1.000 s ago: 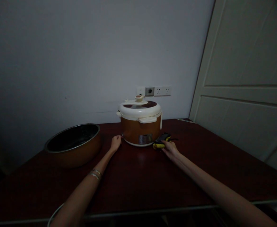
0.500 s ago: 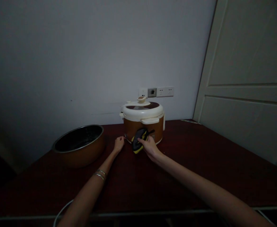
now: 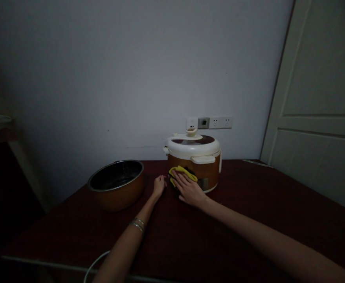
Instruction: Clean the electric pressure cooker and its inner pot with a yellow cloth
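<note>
A brown and white rice cooker point(image 3: 203, 167) with its lid on stands at the back of the dark red table point(image 3: 249, 220). My right hand point(image 3: 188, 188) presses a yellow and black cloth point(image 3: 182, 171) flat against the cooker's left front side, fingers laid over the cloth. My left hand point(image 3: 159, 184) rests on the table just left of the cooker, fingers loosely curled, holding nothing that I can see. Two bracelets sit on my left wrist.
A round metal inner pot point(image 3: 116, 184) stands on the table to the left. A wall socket strip point(image 3: 209, 122) is behind the cooker. A white door point(image 3: 322, 118) is at the right. A white cord point(image 3: 97, 261) loops at the near table edge.
My right hand picked the cloth up from the table right of the cooker and carried it leftward onto the cooker's side. The view shifted left. My left hand stayed by the cooker.
</note>
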The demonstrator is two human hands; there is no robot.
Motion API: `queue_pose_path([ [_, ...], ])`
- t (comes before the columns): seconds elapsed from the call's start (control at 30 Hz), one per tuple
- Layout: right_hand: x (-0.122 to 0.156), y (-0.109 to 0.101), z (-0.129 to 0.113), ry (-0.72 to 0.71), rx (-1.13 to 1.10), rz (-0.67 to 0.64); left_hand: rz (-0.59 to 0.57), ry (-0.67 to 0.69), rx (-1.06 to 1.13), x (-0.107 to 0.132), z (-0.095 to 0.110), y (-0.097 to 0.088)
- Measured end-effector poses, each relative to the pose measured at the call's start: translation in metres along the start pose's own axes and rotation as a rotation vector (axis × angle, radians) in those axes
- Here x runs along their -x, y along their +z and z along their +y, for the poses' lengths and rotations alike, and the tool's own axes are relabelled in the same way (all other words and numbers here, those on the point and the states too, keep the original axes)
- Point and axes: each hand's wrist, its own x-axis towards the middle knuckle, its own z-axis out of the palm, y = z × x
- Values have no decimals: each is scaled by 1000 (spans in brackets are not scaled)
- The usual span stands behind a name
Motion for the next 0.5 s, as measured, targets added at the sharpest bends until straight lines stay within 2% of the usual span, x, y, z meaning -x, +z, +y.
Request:
queue_pose_path([
  [0.07, 11, 6, 0, 2, -20, -8, 9, 17, 23, 0, -1, 0],
  [0.13, 5, -1, 4, 6, -14, 19, 15, 24, 47, 0, 0, 0],
  [0.27, -47, -29, 9, 64, 25, 146, 36, 7, 93, 4, 7, 0],
  [0.33, -71, -34, 8, 118, 27, 176, 56, -9, 114, 8, 11, -2],
  [0.4, -80, -31, 4, 149, 24, 181, 94, -22, 137, 12, 16, -5],
  [0.5, -68, -19, -4, 145, 39, 170, 212, -20, 166, 21, 28, -13],
])
